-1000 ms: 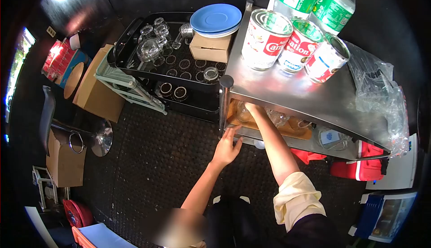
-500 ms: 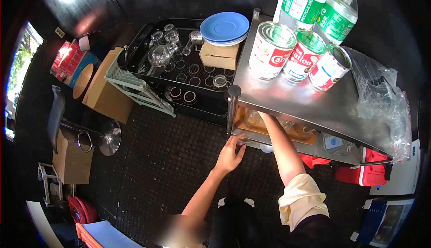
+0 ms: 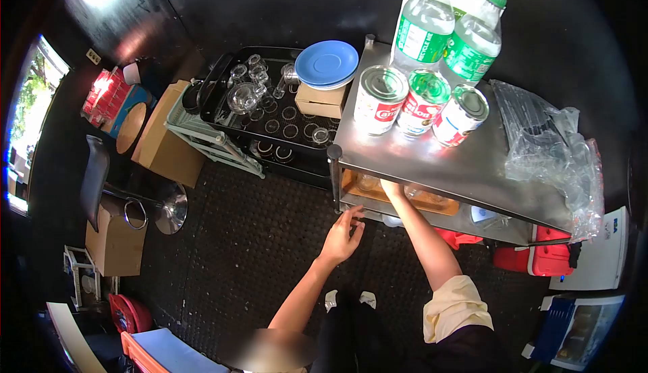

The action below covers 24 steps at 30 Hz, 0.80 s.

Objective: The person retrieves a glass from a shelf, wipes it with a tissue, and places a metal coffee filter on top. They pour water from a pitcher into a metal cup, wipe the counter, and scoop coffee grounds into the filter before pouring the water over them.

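Observation:
My left hand (image 3: pixel 342 238) is just in front of the metal shelf's lower level, its fingers apart and nothing in them. My right hand (image 3: pixel 391 188) reaches under the top of the metal shelf (image 3: pixel 418 160), over an orange-brown tray (image 3: pixel 432 204) that bears clear glassware (image 3: pixel 368 181). The fingers of that hand are hidden by the shelf top, so what they touch does not show. On the shelf top stand three cans (image 3: pixel 381 100), two clear bottles with green caps (image 3: pixel 425 25) and crumpled clear plastic (image 3: pixel 553 150).
Left of the shelf, a black cart (image 3: pixel 233 120) bears glassware, a small box (image 3: pixel 320 100) and blue plates (image 3: pixel 327 63). Farther left are cardboard boxes (image 3: pixel 165 144) and a stool (image 3: pixel 172 208). A red cooler (image 3: pixel 550 255) stands at the right.
The shelf, cans and bottles appear lower and farther left as the camera view shifts. My left hand remains near the shelf with its fingers apart; my right hand is still under the top.

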{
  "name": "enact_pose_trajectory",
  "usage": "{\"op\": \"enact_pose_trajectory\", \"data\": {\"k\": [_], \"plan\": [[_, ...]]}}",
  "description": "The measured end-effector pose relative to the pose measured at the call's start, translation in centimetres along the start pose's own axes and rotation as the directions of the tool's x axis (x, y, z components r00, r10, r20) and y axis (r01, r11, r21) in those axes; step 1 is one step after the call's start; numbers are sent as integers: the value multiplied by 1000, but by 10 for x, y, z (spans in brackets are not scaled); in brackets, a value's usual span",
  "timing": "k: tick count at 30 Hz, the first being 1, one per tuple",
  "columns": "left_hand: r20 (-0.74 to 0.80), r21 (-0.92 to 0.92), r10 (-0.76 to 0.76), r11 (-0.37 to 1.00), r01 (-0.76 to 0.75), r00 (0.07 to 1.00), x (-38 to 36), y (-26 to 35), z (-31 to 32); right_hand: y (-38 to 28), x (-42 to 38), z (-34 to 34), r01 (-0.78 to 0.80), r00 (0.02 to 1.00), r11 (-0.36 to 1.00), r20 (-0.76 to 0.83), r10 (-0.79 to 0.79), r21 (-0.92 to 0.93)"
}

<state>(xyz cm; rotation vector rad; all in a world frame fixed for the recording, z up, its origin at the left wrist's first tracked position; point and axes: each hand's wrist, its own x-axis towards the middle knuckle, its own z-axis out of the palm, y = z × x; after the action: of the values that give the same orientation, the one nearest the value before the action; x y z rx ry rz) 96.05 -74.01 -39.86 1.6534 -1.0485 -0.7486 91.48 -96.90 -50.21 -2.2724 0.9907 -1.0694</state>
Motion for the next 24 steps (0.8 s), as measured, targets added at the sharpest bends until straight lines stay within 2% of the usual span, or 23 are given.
{"op": "enact_pose_trajectory", "data": {"k": [1,2,3,4,5,6,7,9,10,11,13,15,17,19,20,21,23,24], "plan": [[21,8,-8,1000,8,1000,-5,5,0,-16,-10,-17,-148,989,969,2,150,198],[43,17,-14,1000,13,999,-10,11,-1,-33,-23,-36,-282,955,878,29,294,386],[50,16,-12,1000,11,999,-15,18,-1,-30,-34,-40,-289,950,866,11,312,409],[54,2,-25,1000,25,998,-21,25,-2,-53,-41,-64,-128,961,921,-183,207,368],[58,-12,-37,999,38,998,-28,32,-2,-50,-60,-73,-160,960,956,-185,208,244],[57,-47,-52,997,54,997,-35,36,-2,-62,-75,-89,-329,915,837,-72,397,438],[65,-48,-46,998,50,997,-43,40,-2,-75,-90,-105,-478,835,650,76,544,591],[51,-156,-147,976,153,988,-61,48,-4,-82,-117,-127,-608,730,423,263,631,672],[66,-148,-166,974,174,984,-71,51,-7,-96,-124,-143,-611,722,414,260,641,674],[33,-241,-217,946,219,976,-81,53,-7,-114,-125,-164,-618,709,354,302,638,702],[61,-327,-389,862,387,919,-99,69,-12,-151,-127,-207,-630,680,239,377,629,739],[145,-280,-489,814,510,860,-112,85,-16,-183,-123,-250,-646,665,139,464,585,751],[254,-356,-502,746,563,827,-116,125,-21,-219,-115,-290,-639,679,102,497,540,762],[248,-434,-403,767,473,881,-114,182,-20,-246,-106,-326,-592,709,-87,569,417,801],[229,-479,-246,814,329,942,-114,209,-19,-256,-104,-341,-608,697,-137,608,380,782],[200,-521,-79,836,175,976,-110,231,-18,-266,-100,-355,-599,708,-128,597,377,791],[114,-569,48,822,26,992,-109,275,-17,-284,-94,-379,-548,750,-392,642,163,739],[120,-627,130,779,-27,984,-107,290,-17,-293,-92,-390,-539,764,-423,635,119,728]]}}
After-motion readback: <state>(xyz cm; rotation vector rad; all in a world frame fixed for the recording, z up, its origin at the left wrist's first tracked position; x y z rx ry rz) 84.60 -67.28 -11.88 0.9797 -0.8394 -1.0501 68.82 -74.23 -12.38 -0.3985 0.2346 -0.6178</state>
